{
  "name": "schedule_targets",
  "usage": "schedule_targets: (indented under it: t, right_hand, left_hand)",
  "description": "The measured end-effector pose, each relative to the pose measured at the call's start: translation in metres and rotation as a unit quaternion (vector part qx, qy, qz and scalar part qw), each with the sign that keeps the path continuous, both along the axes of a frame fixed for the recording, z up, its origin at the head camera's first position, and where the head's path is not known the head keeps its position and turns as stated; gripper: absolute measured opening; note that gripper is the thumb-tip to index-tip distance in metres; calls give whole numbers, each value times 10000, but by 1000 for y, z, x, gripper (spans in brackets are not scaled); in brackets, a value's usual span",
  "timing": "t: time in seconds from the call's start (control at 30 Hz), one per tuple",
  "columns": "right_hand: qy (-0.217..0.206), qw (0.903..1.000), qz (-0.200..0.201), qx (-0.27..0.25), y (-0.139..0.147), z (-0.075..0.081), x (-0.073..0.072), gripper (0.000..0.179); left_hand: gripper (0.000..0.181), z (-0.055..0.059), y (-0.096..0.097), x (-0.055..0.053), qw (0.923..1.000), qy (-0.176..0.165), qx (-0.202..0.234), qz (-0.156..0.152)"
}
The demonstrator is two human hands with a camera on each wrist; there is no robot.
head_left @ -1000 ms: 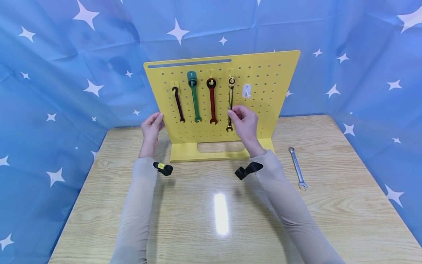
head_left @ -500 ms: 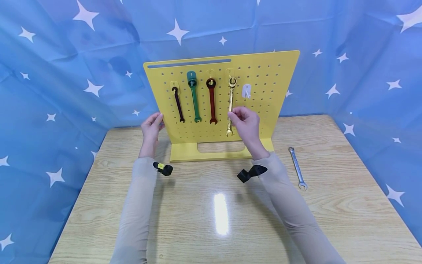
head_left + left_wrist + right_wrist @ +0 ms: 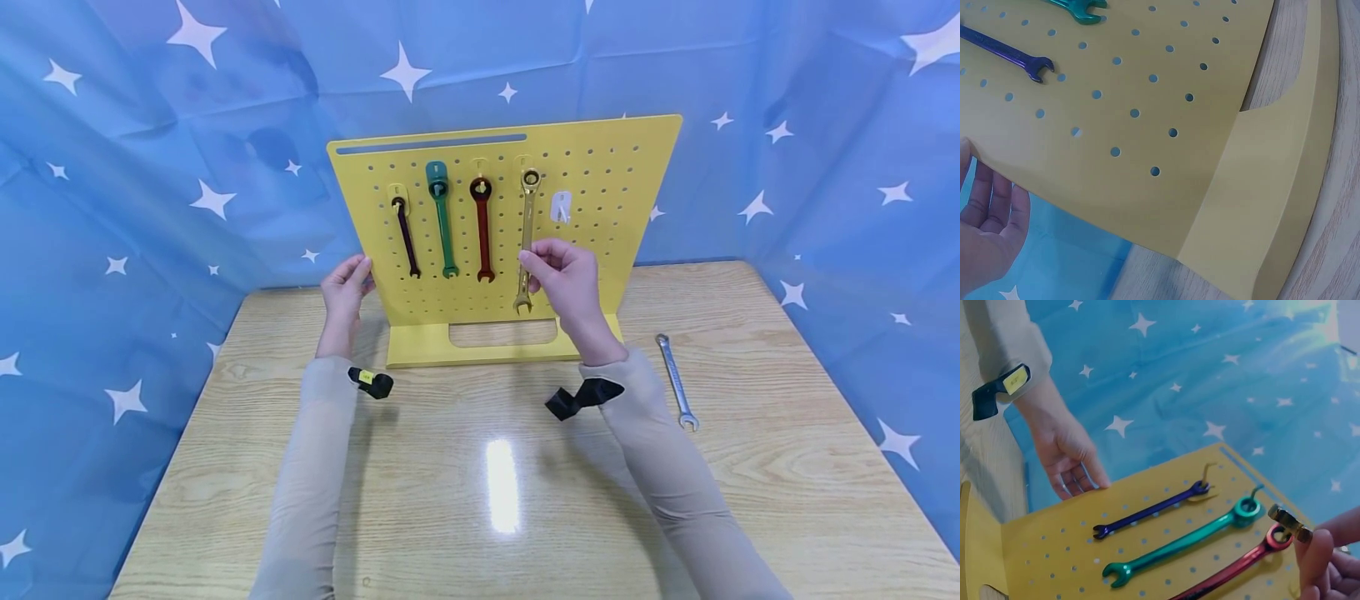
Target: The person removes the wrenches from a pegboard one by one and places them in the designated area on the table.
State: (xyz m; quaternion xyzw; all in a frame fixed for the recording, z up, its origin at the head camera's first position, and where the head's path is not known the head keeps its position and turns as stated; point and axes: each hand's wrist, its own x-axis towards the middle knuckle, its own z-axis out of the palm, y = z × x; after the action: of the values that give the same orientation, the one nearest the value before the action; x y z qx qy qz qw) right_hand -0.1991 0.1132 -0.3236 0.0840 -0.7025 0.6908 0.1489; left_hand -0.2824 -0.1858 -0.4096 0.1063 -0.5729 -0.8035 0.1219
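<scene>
Two pale sleeves point(image 3: 675, 492) are reaching in over the near edge of the tabletop point(image 3: 450, 467), each carrying a small black camera point(image 3: 372, 383) at the wrist. Between the board's base and the tabletop's right edge, a silver wrench point(image 3: 677, 379) is lying flat, its open end pointing toward the near edge. Farther in, the yellow board point(image 3: 585, 137) is standing toward the tabletop's far edge. The left hand point(image 3: 346, 287) is gripping the board's left edge, thumb in front and fingers behind. The right hand point(image 3: 566, 279) is pinching a gold wrench point(image 3: 528, 221) by its shaft between thumb and fingers, keeping it in front of the board (the right wrist view is showing it standing out from the surface). Along the board, from its left edge inward, a purple wrench point(image 3: 407, 242), a green wrench point(image 3: 444, 229) and a red wrench point(image 3: 483, 233) are hanging by their ring ends. A white hook point(image 3: 561, 207) is sitting right of the gold wrench. Behind everything, a blue cloth point(image 3: 465, 50) is showing white stars.
</scene>
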Motion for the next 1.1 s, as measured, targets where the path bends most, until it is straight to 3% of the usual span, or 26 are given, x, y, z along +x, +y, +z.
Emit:
schedule_targets:
  t: [0.33, 0.8, 1.1]
  right_hand:
    - [116, 9998, -42, 155, 7, 2, 7, 12]
    - [353, 9978, -281, 494, 43, -5, 15, 16]
    - [127, 9962, -557, 659, 65, -10, 22, 14]
  left_hand:
    - [12, -1, -1, -1, 10000, -38, 27, -34]
    - [12, -1, -1, -2, 10000, -45, 41, 0]
    - [13, 1, 0, 0, 10000, -39, -2, -26]
